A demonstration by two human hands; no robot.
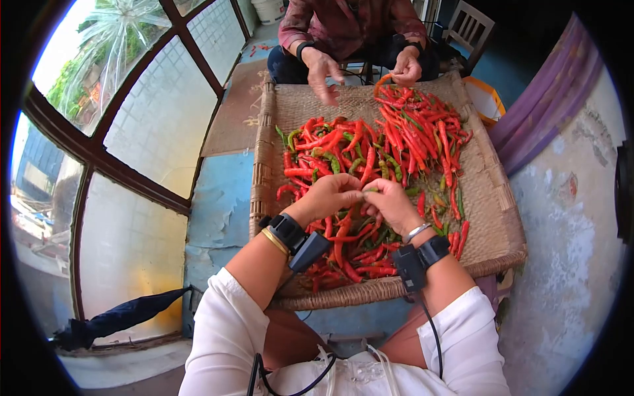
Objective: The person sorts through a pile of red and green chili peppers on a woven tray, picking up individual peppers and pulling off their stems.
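My left hand and my right hand meet over the middle of a heap of red chili peppers. Their thumbs and fingers are pinched together at the tips. A greenish chili pepper shows between them, mostly hidden by my fingers. Several green chili peppers lie mixed among the red ones just beyond my hands. The heap rests on a woven tray with a thick rim. A second pile of long red chili peppers lies at the tray's far right.
Across the tray sits another person; one hand is spread above the tray, the other pinches a reddish, curved thing. Glass windows line the left, with a folded dark umbrella. A wall and purple curtain stand right.
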